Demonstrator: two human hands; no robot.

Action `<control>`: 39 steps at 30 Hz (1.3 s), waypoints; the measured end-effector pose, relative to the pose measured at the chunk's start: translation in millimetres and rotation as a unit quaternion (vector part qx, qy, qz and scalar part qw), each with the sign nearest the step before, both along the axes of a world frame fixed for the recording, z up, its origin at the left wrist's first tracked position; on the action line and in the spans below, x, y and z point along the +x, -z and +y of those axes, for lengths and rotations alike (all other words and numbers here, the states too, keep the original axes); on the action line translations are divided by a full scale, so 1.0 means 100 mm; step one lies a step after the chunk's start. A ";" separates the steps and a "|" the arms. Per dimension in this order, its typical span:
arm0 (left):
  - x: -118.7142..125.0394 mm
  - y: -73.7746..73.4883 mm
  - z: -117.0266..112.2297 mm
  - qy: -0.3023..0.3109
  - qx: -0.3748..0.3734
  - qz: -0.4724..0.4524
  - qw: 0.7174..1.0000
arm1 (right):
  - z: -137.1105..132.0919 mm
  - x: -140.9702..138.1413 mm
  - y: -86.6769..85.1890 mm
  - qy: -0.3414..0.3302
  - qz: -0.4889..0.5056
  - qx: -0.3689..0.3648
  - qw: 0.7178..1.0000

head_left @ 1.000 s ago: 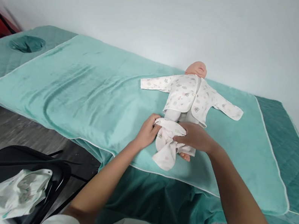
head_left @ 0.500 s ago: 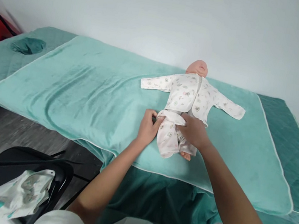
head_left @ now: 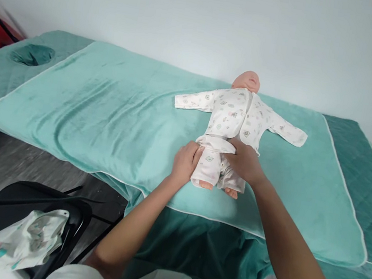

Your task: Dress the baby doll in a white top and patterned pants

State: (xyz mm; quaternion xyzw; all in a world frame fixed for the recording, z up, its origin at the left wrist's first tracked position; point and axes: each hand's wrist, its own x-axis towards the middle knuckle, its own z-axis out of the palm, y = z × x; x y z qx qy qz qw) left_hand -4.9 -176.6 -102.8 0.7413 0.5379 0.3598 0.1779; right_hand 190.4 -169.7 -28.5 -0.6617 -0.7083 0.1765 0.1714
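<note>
A baby doll [head_left: 246,81] lies on its back on the teal sheet, its head toward the wall. It wears a white patterned jacket [head_left: 228,113] with the sleeves spread out. White patterned baby pants [head_left: 207,168] cover its legs, and both feet show at the hems. My left hand [head_left: 185,161] is closed at the left side of the pants, the thumb near the waistband. Across from it, my right hand [head_left: 244,161] pinches the folded waistband at the right, just under the jacket's lower edge. Its fingertips are partly hidden by the cloth.
The teal sheet [head_left: 122,114] covers a long padded bed with a face hole [head_left: 32,54] at the left end. A white wall [head_left: 206,19] borders its far side. A black chair [head_left: 10,210] at lower left holds a crumpled printed cloth [head_left: 21,243].
The left pant leg has moved up, so the doll's left-side foot now shows at the hem. My left hand has shifted slightly and closed more; my right hand moved slightly right.
</note>
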 end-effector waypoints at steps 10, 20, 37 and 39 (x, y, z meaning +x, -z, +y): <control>0.10 -0.04 0.14 -0.081 0.063 0.155 0.983 | 0.00 -0.01 -0.02 0.062 0.066 0.007 0.996; 0.06 0.04 0.03 -0.026 0.101 0.044 0.994 | 0.04 -0.02 0.02 0.097 0.072 0.024 0.992; 0.15 -0.12 0.54 0.042 -0.145 -0.387 0.910 | -0.30 0.12 0.05 -0.031 0.250 0.105 0.962; 0.15 -0.12 0.55 0.047 -0.152 -0.383 0.910 | -0.27 0.21 0.08 0.006 0.274 0.164 0.948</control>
